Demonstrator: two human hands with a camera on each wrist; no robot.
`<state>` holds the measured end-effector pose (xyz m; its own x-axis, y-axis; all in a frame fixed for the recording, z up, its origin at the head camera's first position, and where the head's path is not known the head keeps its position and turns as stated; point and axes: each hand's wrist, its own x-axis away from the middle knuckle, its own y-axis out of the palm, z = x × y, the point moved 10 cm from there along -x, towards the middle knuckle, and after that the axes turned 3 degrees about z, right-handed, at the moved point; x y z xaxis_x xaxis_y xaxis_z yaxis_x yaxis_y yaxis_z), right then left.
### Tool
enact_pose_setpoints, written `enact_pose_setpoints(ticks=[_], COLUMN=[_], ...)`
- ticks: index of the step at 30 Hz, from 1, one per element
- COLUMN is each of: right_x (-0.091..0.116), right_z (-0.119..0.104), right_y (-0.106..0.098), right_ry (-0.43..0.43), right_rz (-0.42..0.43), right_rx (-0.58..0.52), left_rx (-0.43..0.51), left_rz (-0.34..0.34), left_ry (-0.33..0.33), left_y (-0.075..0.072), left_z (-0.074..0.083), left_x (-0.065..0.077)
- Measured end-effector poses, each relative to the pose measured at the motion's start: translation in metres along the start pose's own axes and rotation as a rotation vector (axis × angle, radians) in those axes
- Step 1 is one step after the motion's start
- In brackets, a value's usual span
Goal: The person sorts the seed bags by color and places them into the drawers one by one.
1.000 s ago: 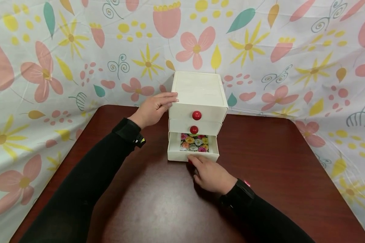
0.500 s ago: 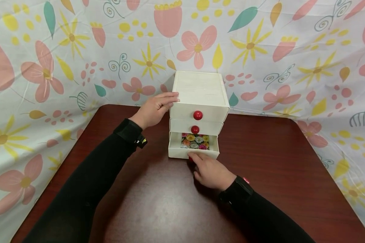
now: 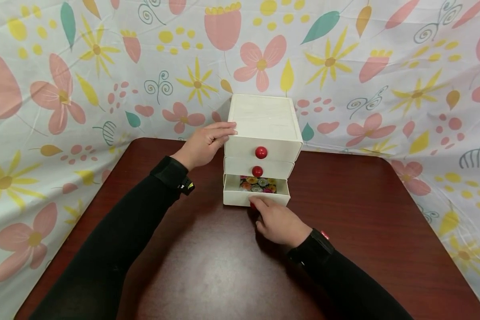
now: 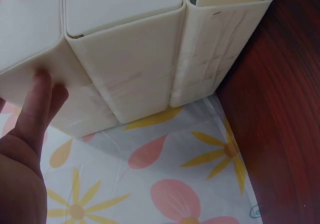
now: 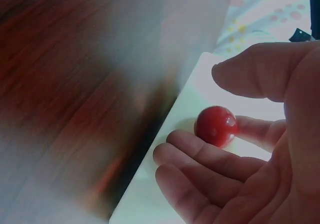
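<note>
A small white drawer cabinet (image 3: 264, 116) stands on the table with its bottom drawer (image 3: 235, 198) pulled partly out. Inside that drawer lies a piece printed with colourful roses (image 3: 270, 187), its front part hidden by the drawer front. My left hand (image 3: 203, 144) rests against the cabinet's left side, fingertips at the top edge; a straight finger touches the side in the left wrist view. At the bottom drawer front is my right hand (image 3: 282, 222). The right wrist view shows its fingers beside the red knob (image 5: 215, 126), the thumb held apart from it.
The upper two drawers are closed, with a red knob (image 3: 261, 152) on the top one and another red knob (image 3: 257, 171) below. A dark red-brown table (image 3: 352, 213) carries the cabinet. Behind hangs a floral-printed cloth (image 3: 332, 89).
The bottom drawer has slid a little further in, away from me, and less of the rose print shows. My right hand has moved forward with it. My left hand keeps its place on the cabinet.
</note>
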<state>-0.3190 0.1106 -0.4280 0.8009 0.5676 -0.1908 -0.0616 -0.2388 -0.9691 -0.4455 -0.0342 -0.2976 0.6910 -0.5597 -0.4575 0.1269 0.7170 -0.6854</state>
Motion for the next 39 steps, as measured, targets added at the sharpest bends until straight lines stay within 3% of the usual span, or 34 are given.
enact_pose_setpoints(ticks=[12, 32, 39], right_x=[-0.007, -0.024, -0.029], right_z=[0.006, 0.021, 0.026], right_y=[0.005, 0.002, 0.007], right_ry=[0.014, 0.024, 0.049], right_rz=[-0.026, 0.017, -0.022], right_rx=[-0.005, 0.004, 0.0], left_rx=[0.022, 0.032, 0.027], left_rz=[0.007, 0.02, 0.017], left_ry=[0.007, 0.005, 0.005], left_y=[0.0, -0.001, 0.0], left_z=[-0.001, -0.002, -0.003], left_x=[0.0, -0.002, -0.001])
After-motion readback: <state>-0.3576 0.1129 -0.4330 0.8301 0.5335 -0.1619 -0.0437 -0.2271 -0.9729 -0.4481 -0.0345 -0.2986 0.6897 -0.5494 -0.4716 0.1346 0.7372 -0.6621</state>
